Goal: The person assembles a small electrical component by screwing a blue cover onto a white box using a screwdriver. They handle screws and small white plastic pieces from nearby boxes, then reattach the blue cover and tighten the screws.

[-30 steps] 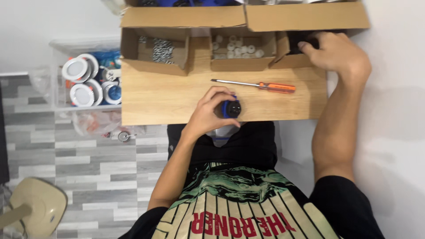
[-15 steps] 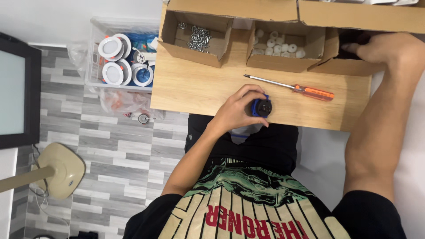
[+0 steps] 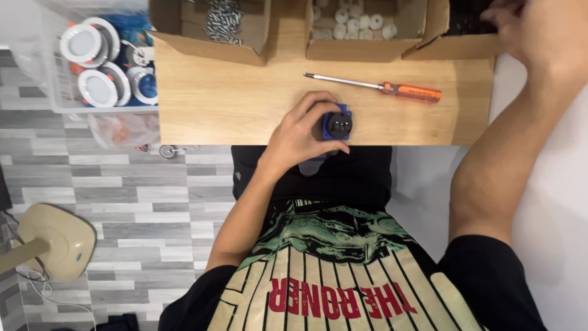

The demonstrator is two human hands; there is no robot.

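My left hand grips a small blue part with a black round face at the near edge of the wooden table. My right hand reaches into a cardboard box of dark pieces at the table's far right corner. Its fingertips are hidden at the frame's edge. An orange-handled screwdriver lies on the table between the two hands, just beyond the blue part.
Two more open cardboard boxes stand at the back: one with metal screws, one with small white round pieces. A clear plastic bin of round white lamps sits left of the table. A beige stand base rests on the tiled floor.
The view has tilted and moved closer to the table. My left hand keeps its hold on the blue part; my right hand stays at the far right box.
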